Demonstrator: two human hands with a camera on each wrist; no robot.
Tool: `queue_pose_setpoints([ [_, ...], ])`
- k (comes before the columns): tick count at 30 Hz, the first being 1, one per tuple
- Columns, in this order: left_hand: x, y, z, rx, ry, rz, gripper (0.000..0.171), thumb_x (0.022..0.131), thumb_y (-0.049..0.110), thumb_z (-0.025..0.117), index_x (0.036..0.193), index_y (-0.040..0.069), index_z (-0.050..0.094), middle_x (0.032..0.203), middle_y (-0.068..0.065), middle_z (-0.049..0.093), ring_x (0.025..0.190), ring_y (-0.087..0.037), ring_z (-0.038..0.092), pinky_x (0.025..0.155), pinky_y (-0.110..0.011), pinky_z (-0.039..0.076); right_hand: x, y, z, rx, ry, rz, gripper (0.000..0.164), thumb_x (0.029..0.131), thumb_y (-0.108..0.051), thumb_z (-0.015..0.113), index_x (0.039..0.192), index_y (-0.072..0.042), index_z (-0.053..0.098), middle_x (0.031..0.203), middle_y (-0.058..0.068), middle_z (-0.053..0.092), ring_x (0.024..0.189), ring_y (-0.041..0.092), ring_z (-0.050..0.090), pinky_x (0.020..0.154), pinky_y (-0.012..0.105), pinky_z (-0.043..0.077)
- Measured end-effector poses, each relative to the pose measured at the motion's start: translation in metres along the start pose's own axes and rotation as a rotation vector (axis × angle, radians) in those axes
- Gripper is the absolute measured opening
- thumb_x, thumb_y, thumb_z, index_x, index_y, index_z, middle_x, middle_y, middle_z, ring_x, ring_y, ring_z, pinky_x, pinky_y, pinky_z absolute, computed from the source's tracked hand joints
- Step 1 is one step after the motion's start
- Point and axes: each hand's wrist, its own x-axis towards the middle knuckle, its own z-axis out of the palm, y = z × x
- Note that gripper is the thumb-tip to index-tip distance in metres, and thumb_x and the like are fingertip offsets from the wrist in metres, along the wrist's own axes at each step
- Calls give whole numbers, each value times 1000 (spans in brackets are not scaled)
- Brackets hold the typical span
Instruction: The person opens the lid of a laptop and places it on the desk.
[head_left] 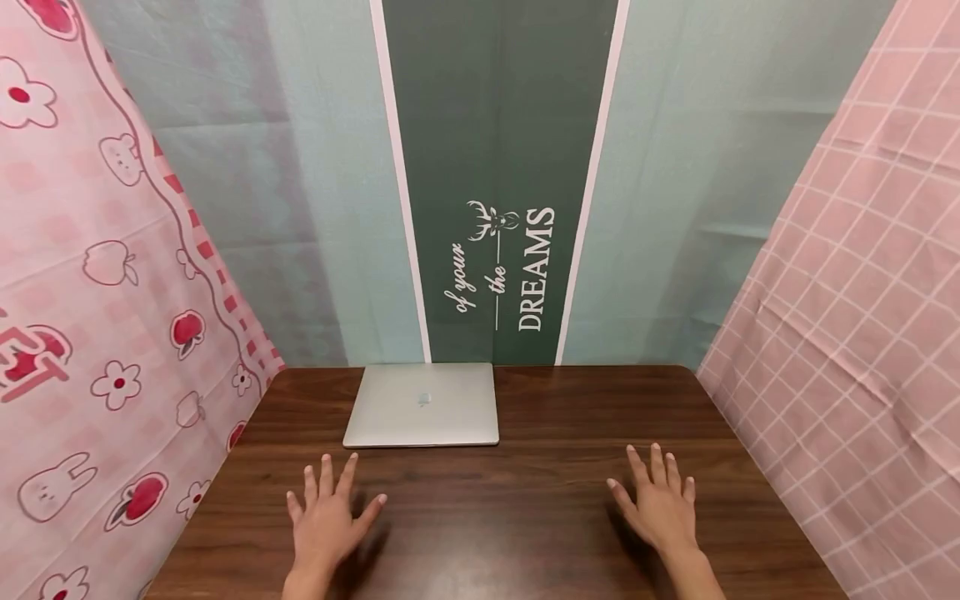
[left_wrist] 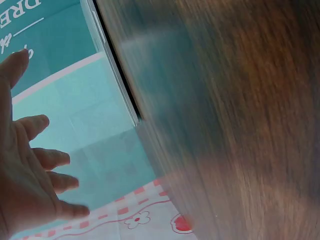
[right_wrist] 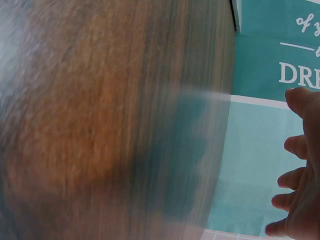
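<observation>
Silver laptop (head_left: 422,417), lid closed, lies flat at the far edge of the wood-grain counter (head_left: 562,517), left of centre. Left hand (head_left: 324,521): unclenched and free, fingers spread and extended, held above the counter near the laptop's front left corner, apart from it. Right hand (head_left: 660,504): likewise free, fingers extended, above the counter's right side, well apart from the laptop. Behind the counter hangs a green fabric backdrop (head_left: 495,125) lettered "DREAMS". A pink fruit-and-flower curtain (head_left: 60,208) hangs at left, a pink grid-patterned curtain (head_left: 847,292) at right.
</observation>
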Motion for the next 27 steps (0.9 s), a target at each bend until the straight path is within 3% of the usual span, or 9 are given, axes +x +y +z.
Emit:
queue_pose_setpoints([
  [5, 3, 0, -1, -13, 65, 9, 70, 80, 45, 67, 133, 3, 48, 132, -33, 41, 118, -51, 38, 87, -69, 28, 3, -4, -3, 28, 29, -10, 63, 86, -36, 63, 134, -1, 43, 134, 38, 31, 113, 56, 37, 76, 69, 36],
  [10, 6, 0, -3, -30, 105, 23, 55, 79, 31, 70, 122, 0, 57, 117, -28, 55, 100, -47, 54, 76, -63, 40, 7, -6, -6, 50, 27, -16, 49, 83, -25, 68, 122, 1, 55, 127, 37, 40, 101, 55, 48, 66, 62, 44],
  [19, 9, 0, -5, -68, 82, 9, 47, 79, 25, 71, 115, -2, 61, 108, -28, 58, 92, -47, 57, 67, -59, 44, 12, -16, -4, 157, 37, 4, 43, 80, -22, 69, 115, 3, 61, 112, 30, 54, 89, 48, 57, 56, 51, 48],
  [27, 12, 0, -6, -103, 17, -40, 49, 81, 27, 69, 119, -2, 58, 114, -30, 55, 97, -50, 54, 71, -60, 43, 15, -35, 4, 234, -40, 76, 49, 82, -24, 69, 122, 2, 56, 117, 30, 52, 98, 49, 55, 73, 58, 46],
])
